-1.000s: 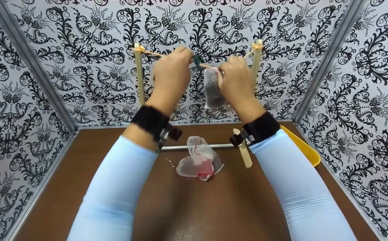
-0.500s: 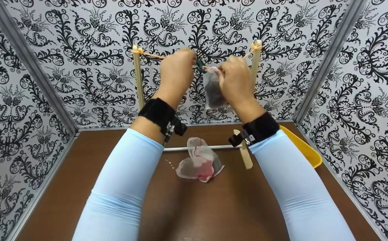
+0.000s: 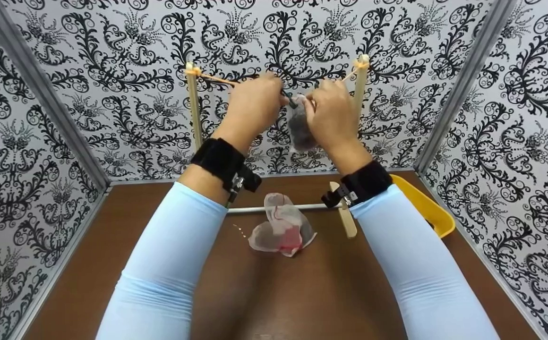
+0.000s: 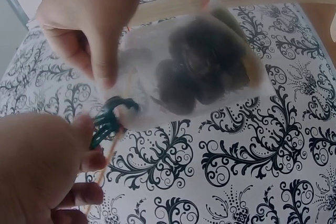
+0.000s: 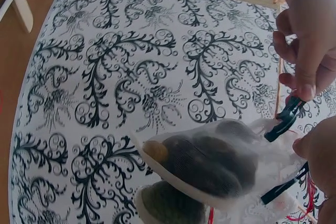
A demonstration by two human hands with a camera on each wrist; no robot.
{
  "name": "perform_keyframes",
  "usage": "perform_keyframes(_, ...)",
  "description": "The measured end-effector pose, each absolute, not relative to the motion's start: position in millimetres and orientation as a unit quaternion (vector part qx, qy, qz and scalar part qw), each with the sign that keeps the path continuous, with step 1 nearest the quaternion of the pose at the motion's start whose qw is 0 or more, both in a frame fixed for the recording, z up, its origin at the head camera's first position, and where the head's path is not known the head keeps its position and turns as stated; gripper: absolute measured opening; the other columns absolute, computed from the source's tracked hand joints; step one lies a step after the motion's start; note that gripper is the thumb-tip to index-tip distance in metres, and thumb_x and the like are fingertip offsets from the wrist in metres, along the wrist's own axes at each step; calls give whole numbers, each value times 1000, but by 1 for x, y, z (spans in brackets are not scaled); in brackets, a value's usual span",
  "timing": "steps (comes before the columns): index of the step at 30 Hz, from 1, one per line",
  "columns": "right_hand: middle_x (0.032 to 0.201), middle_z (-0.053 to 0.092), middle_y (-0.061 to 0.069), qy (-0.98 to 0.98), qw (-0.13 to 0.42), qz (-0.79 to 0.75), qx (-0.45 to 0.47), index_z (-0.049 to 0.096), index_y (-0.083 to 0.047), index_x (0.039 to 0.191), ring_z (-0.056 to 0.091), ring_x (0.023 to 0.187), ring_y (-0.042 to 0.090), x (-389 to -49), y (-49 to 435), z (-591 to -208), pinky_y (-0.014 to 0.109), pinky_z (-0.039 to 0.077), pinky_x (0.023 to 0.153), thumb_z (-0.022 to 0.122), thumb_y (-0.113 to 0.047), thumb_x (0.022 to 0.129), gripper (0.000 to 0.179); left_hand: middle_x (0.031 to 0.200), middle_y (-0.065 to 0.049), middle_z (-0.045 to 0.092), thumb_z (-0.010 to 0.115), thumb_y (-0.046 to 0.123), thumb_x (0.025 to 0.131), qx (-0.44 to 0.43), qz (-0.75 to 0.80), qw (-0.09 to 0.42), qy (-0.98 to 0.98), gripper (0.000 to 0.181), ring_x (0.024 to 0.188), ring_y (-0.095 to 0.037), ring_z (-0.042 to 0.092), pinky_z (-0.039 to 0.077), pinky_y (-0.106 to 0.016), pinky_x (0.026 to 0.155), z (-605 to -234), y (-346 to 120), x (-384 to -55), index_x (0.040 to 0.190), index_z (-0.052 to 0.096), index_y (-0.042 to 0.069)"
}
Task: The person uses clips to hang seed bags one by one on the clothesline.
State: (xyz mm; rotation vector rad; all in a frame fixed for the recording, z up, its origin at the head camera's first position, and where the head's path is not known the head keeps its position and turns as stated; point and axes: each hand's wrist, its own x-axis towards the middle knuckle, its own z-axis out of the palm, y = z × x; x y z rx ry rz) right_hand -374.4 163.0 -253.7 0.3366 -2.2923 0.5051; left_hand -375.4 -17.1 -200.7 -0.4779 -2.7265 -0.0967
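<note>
An orange cord runs between two wooden posts. From it hangs a whitish mesh bag with dark rounded lumps inside, also large in the left wrist view. My right hand pinches the bag's top edge at the cord. Beside it, my left hand pinches a dark green clip between thumb and fingers. The clip's two prongs are spread, one on each side of the bag top, in the right wrist view. Behind this bag shows another green-filled bulge.
Wooden posts stand left and right, joined low down by a grey rod. A wooden foot lies under the right post. More mesh bags, one with pink, lie on the brown table. A yellow tray sits behind the right arm.
My left hand has moved right and slightly down with the green clip, which now overlaps the bag's top. My right hand has stayed nearly in place on the bag.
</note>
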Motion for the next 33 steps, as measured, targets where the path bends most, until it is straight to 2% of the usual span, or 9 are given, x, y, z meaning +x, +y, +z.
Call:
perform_keyframes(4,100,72,11,-900,385,152,139,83,-3,109,60,97,31,-375,164,-257,44,55,90,69,-33,113,34,132,-5,70,64,40,115,-182,-38,173,-967,39,107,-25,73,67,-37,93,-205,-19,-367,143,68,12)
perform_keyframes(8,96,72,12,-898,397,109,154,82,-1,106,60,89,30,-371,161,-259,43,56,81,68,-34,114,36,136,-6,72,69,39,113,-209,-102,246,-941,46,95,-27,75,67,-38,82,-226,-32,-355,153,66,14)
perform_keyframes(12,95,74,12,-902,395,73,156,80,-1,102,67,86,31,-367,158,-263,43,60,79,69,-35,114,38,120,-8,78,73,33,112,-247,-156,341,-893,32,79,-27,74,65,-39,67,-267,-56,-350,133,77,10)
perform_keyframes(15,96,76,12,-910,382,57,152,79,-1,100,72,86,32,-365,158,-268,42,64,80,69,-36,114,39,108,-9,79,74,30,111,-255,-181,359,-880,26,77,-27,74,64,-40,66,-303,-75,-348,121,80,7)
perform_keyframes(18,98,78,14,-911,376,59,159,79,-1,100,74,87,33,-365,158,-273,44,65,82,71,-33,113,35,108,-8,81,75,31,110,-238,-205,343,-885,26,82,-27,77,66,-41,71,-336,-95,-344,121,82,9)
perform_keyframes(22,97,80,14,-895,402,76,180,81,-2,98,75,86,35,-363,161,-281,46,65,81,75,-27,109,27,106,-9,82,77,31,109,-181,-227,310,-905,23,87,-30,80,68,-49,77,-378,-121,-342,118,83,11)
perform_keyframes(26,95,80,13,-871,429,123,208,82,-3,99,72,81,35,-356,168,-287,45,63,74,75,-22,107,22,106,-10,82,80,29,106,-108,-249,277,-922,20,92,-36,80,67,-58,83,-424,-144,-342,115,84,12)
perform_keyframes(29,89,78,11,-863,418,187,215,82,-3,99,67,74,29,-344,177,-289,37,56,65,74,-23,108,23,110,-11,81,79,29,106,-54,-273,252,-927,22,98,-41,80,65,-62,87,-459,-161,-341,118,84,12)
perform_keyframes(33,80,74,8,-857,369,310,182,84,-3,103,59,62,19,-332,193,-290,22,45,54,73,-28,111,28,118,-15,79,78,31,106,8,-298,193,-935,27,107,-46,79,64,-66,91,-496,-186,-337,124,84,10)
